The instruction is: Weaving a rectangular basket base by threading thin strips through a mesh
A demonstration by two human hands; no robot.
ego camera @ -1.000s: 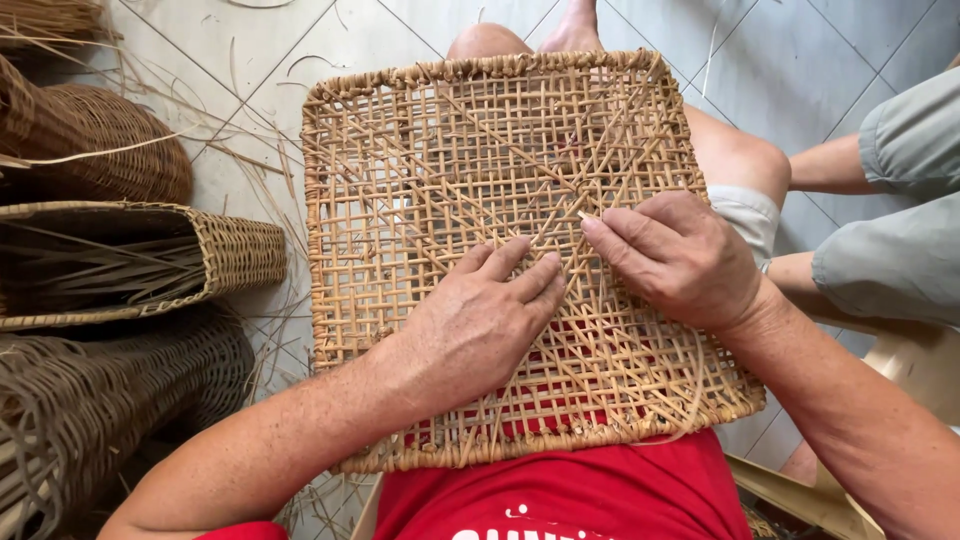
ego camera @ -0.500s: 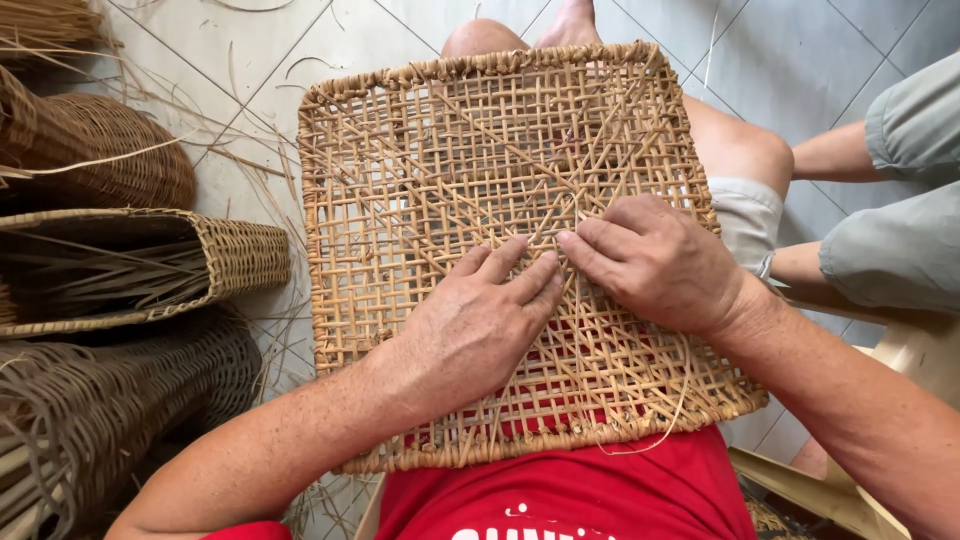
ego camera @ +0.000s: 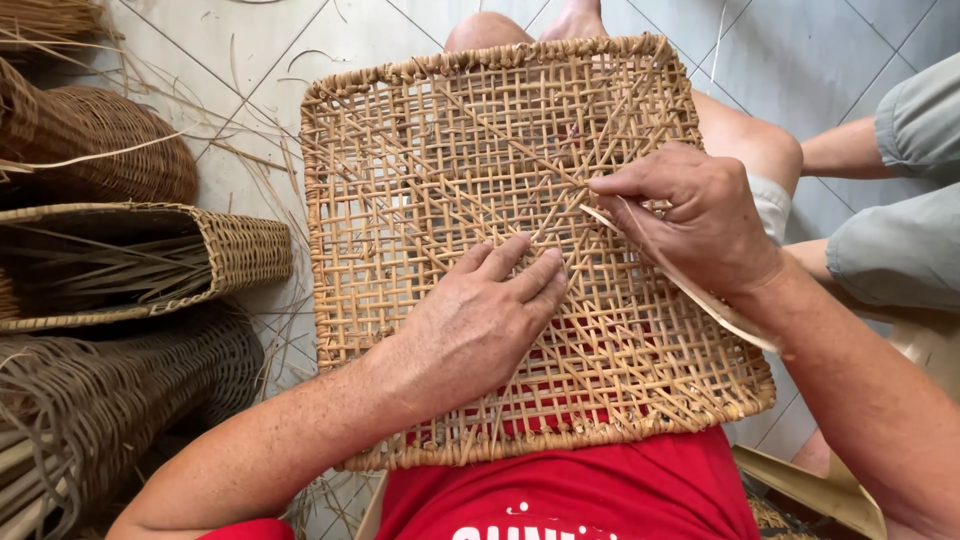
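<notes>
The woven panel (ego camera: 480, 180) lies flat on the person's lap, across the red shirt (ego camera: 570, 490) and the bare knees, so both hands can work on top of it. It is almost square. Its slightly longer side runs away from the person, toward the feet, and it is turned a little, with the far edge leaning to the right.

The left hand (ego camera: 475, 320) rests flat and spread on the middle of the panel. I think it presses down to keep the weave from sliding. It grips nothing.

The right hand (ego camera: 695, 215) is closed on a thin flat strip (ego camera: 700, 290). The pinch sits just at the weave, right of the centre. The strip runs back from the fingers toward the person's right elbow, slanting down across the panel's right edge.

On the tiled floor (ego camera: 300, 60) to the left sit other baskets (ego camera: 130, 260) and loose straw. Another person's arm in a grey sleeve (ego camera: 900, 220) shows at the right.
</notes>
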